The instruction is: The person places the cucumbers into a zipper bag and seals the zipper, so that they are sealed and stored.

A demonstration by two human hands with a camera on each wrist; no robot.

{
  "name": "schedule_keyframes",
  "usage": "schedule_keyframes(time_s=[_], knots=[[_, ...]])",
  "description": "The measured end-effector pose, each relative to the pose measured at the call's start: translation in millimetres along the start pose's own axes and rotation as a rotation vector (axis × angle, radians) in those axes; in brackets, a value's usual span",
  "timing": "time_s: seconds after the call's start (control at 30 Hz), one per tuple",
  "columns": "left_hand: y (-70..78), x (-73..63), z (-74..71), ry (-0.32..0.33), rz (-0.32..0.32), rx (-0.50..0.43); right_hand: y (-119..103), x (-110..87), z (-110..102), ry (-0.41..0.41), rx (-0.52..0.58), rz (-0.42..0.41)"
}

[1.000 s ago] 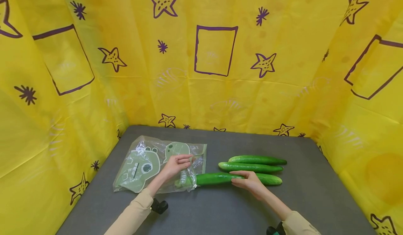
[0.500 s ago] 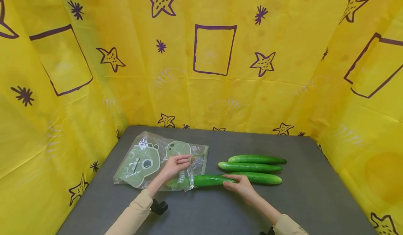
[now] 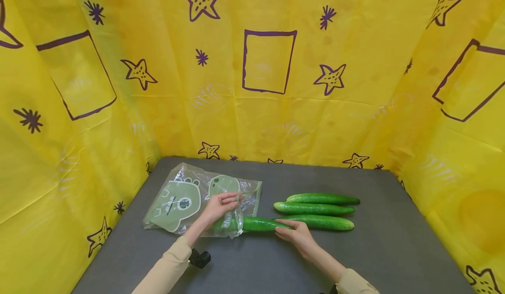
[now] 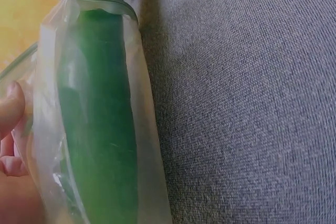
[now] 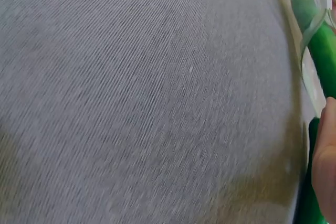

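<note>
A clear zip bag (image 3: 189, 230) printed with green cartoon figures lies at the left of the table, its mouth facing right. My left hand (image 3: 218, 207) pinches the upper edge of that mouth and lifts it. One long green cucumber (image 3: 256, 224) reaches partly into the bag; in the left wrist view the cucumber (image 4: 100, 108) shows through the plastic, with the zip edge crossing it. Its outer end is gripped between the thumb and fingers of my right hand (image 3: 297, 236). In the right wrist view the right hand (image 5: 326, 166) is at the frame's edge.
Several more items share the grey table (image 3: 252, 272): three cucumbers lie side by side on the right, the back one (image 3: 323, 199), the middle one (image 3: 315, 209) and the front one (image 3: 327, 222). Yellow curtains (image 3: 272, 123) with purple drawings stand around the table's back and sides.
My right hand has moved left, sliding the cucumber further into the bag. The left hand stays nearly still at the bag's mouth, while the bag's far edge has shifted slightly.
</note>
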State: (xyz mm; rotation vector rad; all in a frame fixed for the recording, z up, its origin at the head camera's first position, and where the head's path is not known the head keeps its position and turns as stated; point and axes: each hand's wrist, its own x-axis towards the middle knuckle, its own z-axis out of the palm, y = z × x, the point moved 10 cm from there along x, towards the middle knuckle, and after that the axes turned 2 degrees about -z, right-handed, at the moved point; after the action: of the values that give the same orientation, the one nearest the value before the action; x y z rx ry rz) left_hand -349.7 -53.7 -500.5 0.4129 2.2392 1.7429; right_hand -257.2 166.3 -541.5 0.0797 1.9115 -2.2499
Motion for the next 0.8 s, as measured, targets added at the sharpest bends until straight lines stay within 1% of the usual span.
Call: schedule_keyframes(time_s=[0.17,0.27,0.4,0.47,0.53,0.67,0.8], knots=[[2.9,0.8,0.7,0.007,0.013,-0.006,1,5.0,10,-0.007,-0.006,-0.018],[1.2,1.5,0.8,0.02,-0.003,-0.007,2,8.3,18,-0.019,-0.014,-0.03],[0.0,2.6,2.0,0.028,-0.007,-0.019,2,13.7,31,-0.027,-0.035,-0.054],[0.2,2.2,1.8,0.027,-0.003,-0.033,1,17.1,37,-0.02,-0.071,-0.062],[0.9,1.9,1.2,0.028,0.006,-0.037,-1,21.6,42,-0.009,-0.133,-0.075],[1.4,1.1,0.0,0.035,0.002,-0.044,-4,32.1,48,0.01,-0.27,-0.117],[2.8,0.3,1.8,0.023,0.005,-0.05,-5,40.4,52,0.002,-0.33,-0.163]])
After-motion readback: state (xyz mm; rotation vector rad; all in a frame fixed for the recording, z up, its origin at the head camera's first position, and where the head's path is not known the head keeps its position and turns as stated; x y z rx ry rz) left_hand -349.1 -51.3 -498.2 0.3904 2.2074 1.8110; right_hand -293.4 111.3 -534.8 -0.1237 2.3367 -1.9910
